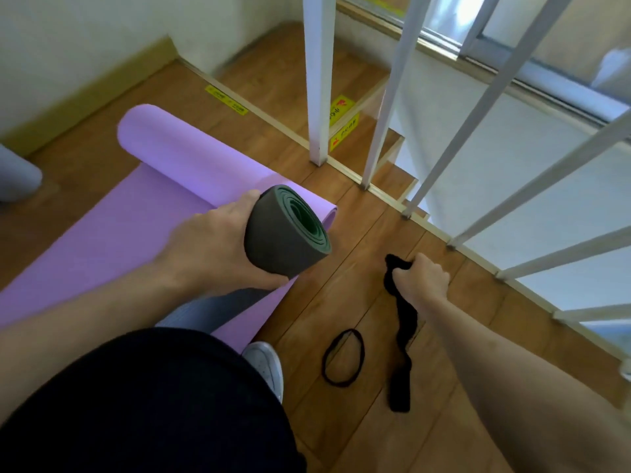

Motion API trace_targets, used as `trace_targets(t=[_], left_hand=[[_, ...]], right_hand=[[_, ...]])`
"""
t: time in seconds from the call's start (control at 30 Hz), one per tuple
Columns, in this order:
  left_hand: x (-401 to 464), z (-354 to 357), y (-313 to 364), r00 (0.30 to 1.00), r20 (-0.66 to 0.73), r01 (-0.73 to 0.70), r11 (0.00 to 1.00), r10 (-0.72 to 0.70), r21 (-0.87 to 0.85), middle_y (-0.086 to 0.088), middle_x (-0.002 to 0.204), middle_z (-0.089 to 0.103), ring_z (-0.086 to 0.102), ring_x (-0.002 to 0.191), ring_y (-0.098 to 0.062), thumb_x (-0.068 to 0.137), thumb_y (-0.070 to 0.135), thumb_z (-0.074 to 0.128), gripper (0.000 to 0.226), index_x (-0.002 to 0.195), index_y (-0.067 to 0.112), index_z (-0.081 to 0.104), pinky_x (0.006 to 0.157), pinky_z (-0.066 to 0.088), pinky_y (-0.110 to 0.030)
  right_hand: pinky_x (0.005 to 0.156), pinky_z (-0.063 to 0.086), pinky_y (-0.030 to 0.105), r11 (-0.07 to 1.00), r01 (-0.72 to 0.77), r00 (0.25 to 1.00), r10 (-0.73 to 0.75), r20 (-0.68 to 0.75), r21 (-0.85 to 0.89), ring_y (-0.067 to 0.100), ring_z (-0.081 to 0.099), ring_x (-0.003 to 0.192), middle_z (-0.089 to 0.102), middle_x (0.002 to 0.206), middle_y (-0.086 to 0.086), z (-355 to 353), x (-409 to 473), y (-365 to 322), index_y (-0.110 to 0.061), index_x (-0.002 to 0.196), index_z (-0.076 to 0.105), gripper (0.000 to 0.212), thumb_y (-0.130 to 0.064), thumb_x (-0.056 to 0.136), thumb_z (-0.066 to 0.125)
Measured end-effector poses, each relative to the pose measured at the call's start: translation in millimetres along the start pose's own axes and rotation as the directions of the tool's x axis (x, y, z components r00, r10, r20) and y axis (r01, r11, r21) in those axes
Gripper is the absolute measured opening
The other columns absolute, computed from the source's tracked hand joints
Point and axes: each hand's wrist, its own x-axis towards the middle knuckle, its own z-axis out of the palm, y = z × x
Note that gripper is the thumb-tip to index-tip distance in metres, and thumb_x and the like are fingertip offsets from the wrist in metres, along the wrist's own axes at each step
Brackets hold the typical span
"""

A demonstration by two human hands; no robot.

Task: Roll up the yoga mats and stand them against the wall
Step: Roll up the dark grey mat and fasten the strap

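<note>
Left hand (218, 247) grips rolled grey mat (285, 233); lower end hidden.

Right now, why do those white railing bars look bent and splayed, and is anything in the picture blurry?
In the head view, the wide-angle lens fans the white railing bars outward; daylight from the window washes out the upper right; the far wall and yellow stickers are smeared soft, while the left hand on the grey rolled mat and the right hand gripping the black strap stay fairly sharp.
</note>
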Motion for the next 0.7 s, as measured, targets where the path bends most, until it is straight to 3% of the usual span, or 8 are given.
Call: trace_targets(t=[0.1,0.2,0.27,0.37,0.43,0.53,0.63,0.7], left_hand=[[-20.4,-26.7,-10.3,0.997,-0.054,0.048,0.998,-0.05,-0.035,0.012,0.123,0.067,0.066,0.106,-0.023,0.047,0.075,0.087,0.116,0.145,0.044,0.034,0.082,0.057,-0.041],[-50.4,-61.4,-24.0,0.985,-0.127,0.101,0.987,-0.116,-0.122,0.015,0.125,0.064,0.064,0.111,-0.02,0.046,0.07,0.091,0.116,0.144,0.043,0.035,0.087,0.055,-0.043],[-77.8,-87.0,-37.0,0.965,-0.197,0.138,0.975,-0.172,-0.173,0.02,0.117,0.061,0.061,0.105,-0.013,0.049,0.064,0.095,0.111,0.141,0.042,0.037,0.083,0.05,-0.036],[-125.2,-119.6,-58.1,0.909,-0.341,0.176,0.961,-0.241,-0.211,0.015,0.114,0.065,0.066,0.109,-0.021,0.05,0.063,0.096,0.112,0.142,0.042,0.036,0.084,0.049,-0.034],[-162.3,-141.0,-72.3,0.861,-0.421,0.203,0.951,-0.286,-0.232,0.012,0.117,0.067,0.066,0.115,-0.024,0.051,0.063,0.096,0.114,0.145,0.041,0.036,0.085,0.048,-0.032],[-222.7,-169.9,-90.2,0.815,-0.489,0.238,0.949,-0.311,-0.208,0.011,0.123,0.069,0.066,0.113,-0.023,0.052,0.07,0.092,0.118,0.149,0.047,0.029,0.09,0.054,-0.036],[-281.6,-185.1,-107.9,0.813,-0.511,0.247,0.96,-0.28,-0.133,0.022,0.124,0.062,0.064,0.108,-0.013,0.054,0.079,0.086,0.118,0.151,0.052,0.023,0.092,0.055,-0.036],[-312.4,-183.1,-123.0,0.816,-0.506,0.285,0.956,-0.279,-0.067,0.023,0.125,0.06,0.064,0.105,-0.01,0.057,0.08,0.083,0.115,0.151,0.048,0.024,0.089,0.057,-0.035]], right_hand=[[0.067,0.059,0.039,0.963,0.03,0.999,-0.04,0.032,0.269,0.027,0.067,0.079,0.069,0.09,0.012,-47.9,-16.7,-32.0,-0.014,0.097,0.06,0.015,-0.029,0.095,0.064],[0.066,0.058,0.039,0.878,0.179,0.967,-0.24,0.085,0.443,0.032,0.072,0.083,0.07,0.092,0.016,-103.7,-50.0,-83.7,-0.011,0.105,0.063,0.009,-0.015,0.098,0.059],[0.065,0.058,0.041,0.782,0.267,0.918,-0.384,0.099,0.563,0.035,0.074,0.081,0.07,0.093,0.02,-138.1,-84.6,-127.7,-0.009,0.11,0.06,0.016,-0.008,0.094,0.056],[0.062,0.056,0.045,0.694,0.377,0.85,-0.522,0.068,0.613,0.029,0.069,0.071,0.069,0.09,0.014,-172.5,-141.1,-193.5,-0.018,0.112,0.057,0.022,-0.02,0.09,0.06],[0.061,0.054,0.044,0.621,0.441,0.777,-0.626,0.072,0.648,0.027,0.065,0.07,0.07,0.089,0.009,-186.2,-185.5,-240.9,-0.027,0.111,0.057,0.029,-0.027,0.082,0.064],[0.057,0.047,0.029,0.496,0.478,0.624,-0.772,0.117,0.725,0.021,0.064,0.066,0.07,0.08,0.0,-193.0,-267.2,-315.4,-0.021,0.117,0.061,0.043,-0.018,0.074,0.066],[0.077,0.056,0.03,0.385,0.633,0.432,-0.896,0.107,0.671,0.02,0.073,0.093,0.073,0.099,0.003,-182.6,-350.6,-379.2,-0.015,0.122,0.065,0.064,-0.02,0.059,0.073],[0.088,0.057,0.033,0.275,0.727,0.271,-0.957,0.106,0.629,0.018,0.071,0.101,0.073,0.106,0.001,-167.0,-401.5,-407.0,-0.019,0.12,0.069,0.061,-0.027,0.061,0.081]])
